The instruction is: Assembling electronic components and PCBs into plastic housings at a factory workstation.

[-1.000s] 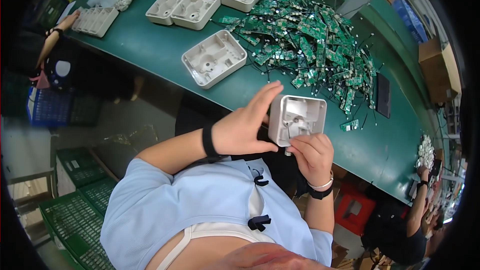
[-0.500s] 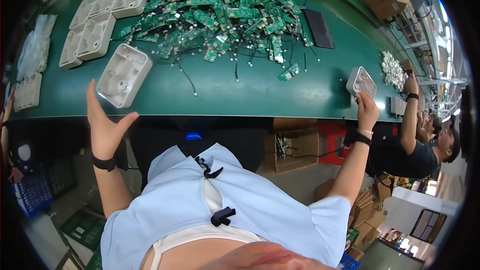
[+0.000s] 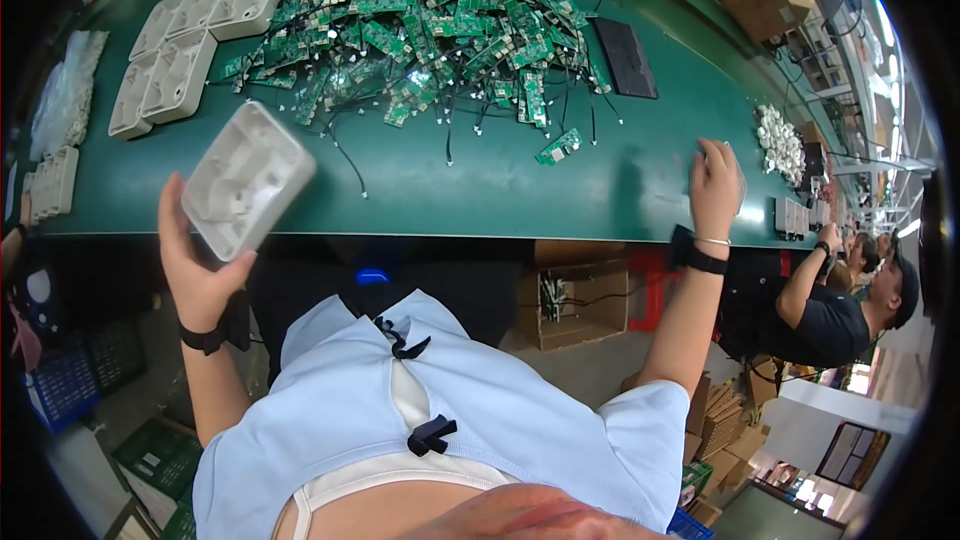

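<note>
At table edge (image 3: 450,220), partitioned white housing (image 3: 247,180) in left grip (image 3: 203,285), 5 housings (image 3: 178,80) beyond.

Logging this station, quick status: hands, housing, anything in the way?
Left hand gripping pale housing near its lower-left corner, open side showing. Right hand toward table's right, grip hidden. Circuit board pile beyond, wires trailing nearer.

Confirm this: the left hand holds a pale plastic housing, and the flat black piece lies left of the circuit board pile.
Wrong side: in the head view, the flat black piece lies right of the circuit board pile. The left hand does hold a pale plastic housing.
</note>
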